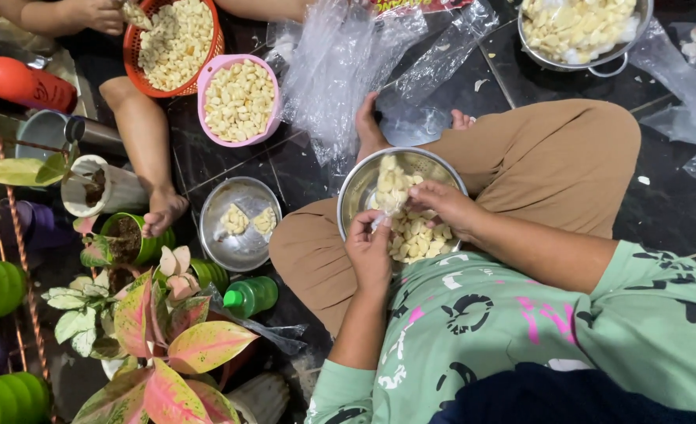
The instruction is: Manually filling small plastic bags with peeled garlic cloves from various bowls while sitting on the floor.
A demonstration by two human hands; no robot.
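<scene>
The left hand [370, 253] and the right hand [442, 206] pinch one pale peeled garlic clove [381, 220] above the round steel colander [363, 182] in the lap; at ten o'clock stands a pink plastic bowl [208, 78] of smooth cloves; beyond it, an orange basket [132, 67].

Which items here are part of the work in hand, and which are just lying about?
In use:
left hand
right hand
metal colander of garlic cloves
pink bowl of cloves
orange basket
small steel bowl

Lying about:
potted plants
green bottle
plastic bags
</scene>
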